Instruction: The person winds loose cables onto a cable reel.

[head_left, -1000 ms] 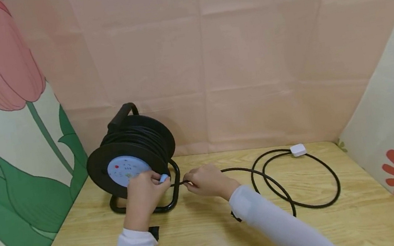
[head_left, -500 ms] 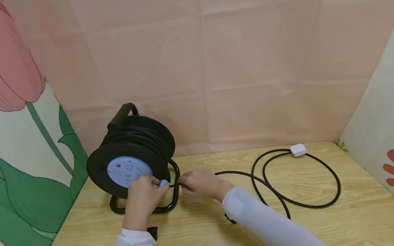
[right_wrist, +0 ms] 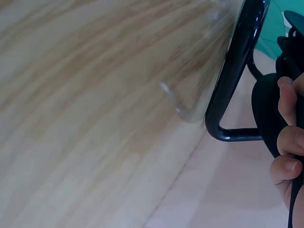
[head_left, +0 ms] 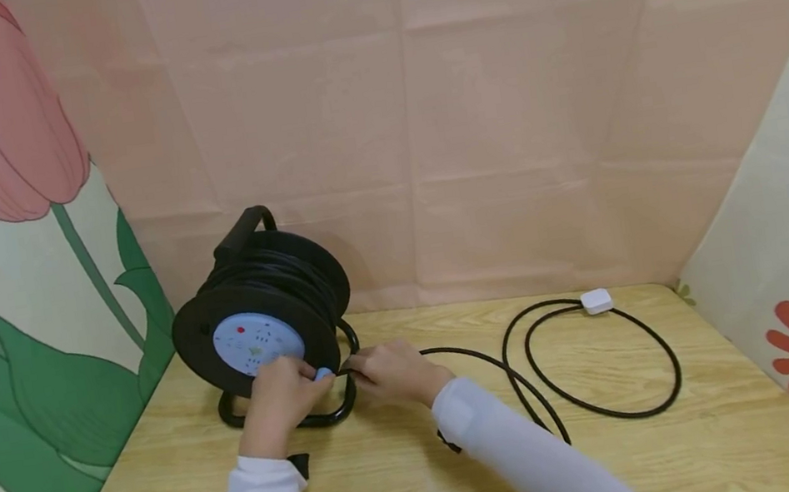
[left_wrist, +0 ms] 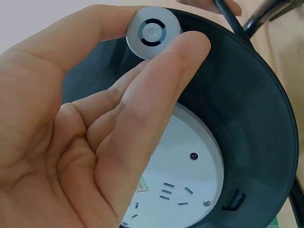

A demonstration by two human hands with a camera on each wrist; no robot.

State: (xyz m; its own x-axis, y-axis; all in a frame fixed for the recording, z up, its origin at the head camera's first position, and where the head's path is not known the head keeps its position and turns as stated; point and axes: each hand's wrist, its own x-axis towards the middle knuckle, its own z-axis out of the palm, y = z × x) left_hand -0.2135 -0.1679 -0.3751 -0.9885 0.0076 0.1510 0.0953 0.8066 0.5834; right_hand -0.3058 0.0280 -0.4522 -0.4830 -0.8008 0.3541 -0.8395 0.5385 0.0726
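A black cable reel with a light-blue socket panel stands at the left of the head view. Near the lower right of its front disc, my left hand pinches a small round knob between thumb and fingers. Just right of the reel, my right hand grips the black cable, its fingertips close to the reel's tubular stand. In the right wrist view, curled fingers wrap the cable. From this hand the cable runs right into loose loops, ending at a white plug.
The wooden table meets a pink cloth backdrop behind the reel. Flower-printed panels flank both sides. A carrying handle tops the reel. A small black piece shows beside the left wrist.
My right hand has slid left toward the reel with the cable, and the loose cable near it has shifted left. The socket panel has turned slightly clockwise; the left hand still pinches the knob.
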